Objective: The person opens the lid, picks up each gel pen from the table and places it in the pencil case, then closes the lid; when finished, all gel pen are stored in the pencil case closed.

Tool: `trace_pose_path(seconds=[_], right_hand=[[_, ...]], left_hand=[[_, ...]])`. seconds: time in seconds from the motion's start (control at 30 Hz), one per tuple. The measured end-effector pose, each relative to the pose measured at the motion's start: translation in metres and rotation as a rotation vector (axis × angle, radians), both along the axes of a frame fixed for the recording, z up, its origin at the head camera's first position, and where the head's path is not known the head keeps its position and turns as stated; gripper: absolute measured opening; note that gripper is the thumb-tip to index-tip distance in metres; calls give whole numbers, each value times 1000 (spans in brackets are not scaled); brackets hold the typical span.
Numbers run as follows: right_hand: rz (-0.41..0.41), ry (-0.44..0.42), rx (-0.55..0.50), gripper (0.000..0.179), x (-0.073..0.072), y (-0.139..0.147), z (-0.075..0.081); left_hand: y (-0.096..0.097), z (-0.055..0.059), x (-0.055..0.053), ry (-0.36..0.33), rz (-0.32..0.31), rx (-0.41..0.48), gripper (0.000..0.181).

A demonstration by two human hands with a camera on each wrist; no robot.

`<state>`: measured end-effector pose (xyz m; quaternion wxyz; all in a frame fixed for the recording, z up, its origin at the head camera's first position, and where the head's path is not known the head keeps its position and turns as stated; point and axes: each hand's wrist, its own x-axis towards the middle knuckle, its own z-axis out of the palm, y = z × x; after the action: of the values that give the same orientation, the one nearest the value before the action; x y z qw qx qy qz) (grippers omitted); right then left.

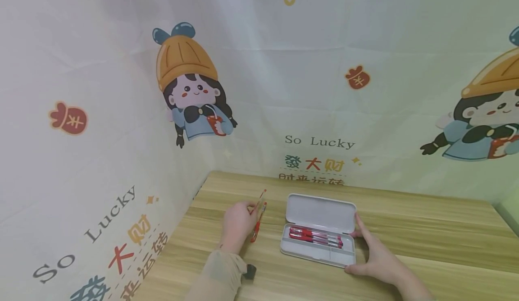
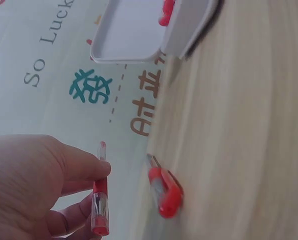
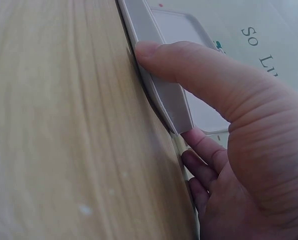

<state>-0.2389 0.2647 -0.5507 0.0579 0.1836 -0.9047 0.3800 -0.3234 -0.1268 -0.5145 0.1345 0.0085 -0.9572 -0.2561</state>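
Note:
My left hand (image 1: 239,222) pinches a red gel pen (image 2: 100,192) between thumb and fingers, left of the pencil case. Just beside that hand, another red pen (image 1: 256,230) lies on the table; the left wrist view shows it foreshortened. The light grey pencil case (image 1: 304,251) sits with its lid (image 1: 320,213) raised at the back. Several red pens (image 1: 314,237) lie in its rear compartment. My right hand (image 1: 379,256) holds the case's right end, thumb on the front side (image 3: 161,95) and fingers around toward the hinge.
Everything stands on a wood-grain table (image 1: 425,233). A printed cloth (image 1: 259,89) with cartoon figures and lettering hangs behind it and along the left. In the case, a low divider (image 1: 330,253) splits the front section.

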Motion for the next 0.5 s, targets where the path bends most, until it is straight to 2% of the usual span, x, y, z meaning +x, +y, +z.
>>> trace_pose_path(seconds=[0.23,0.5], right_hand=[[-2,-1,5,153,-1,1,-2],[1,-2,17,153,-1,1,0]], left_hand=[[15,12,5,27,-69,66,24],[34,23,13,111,-138,-9,22]])
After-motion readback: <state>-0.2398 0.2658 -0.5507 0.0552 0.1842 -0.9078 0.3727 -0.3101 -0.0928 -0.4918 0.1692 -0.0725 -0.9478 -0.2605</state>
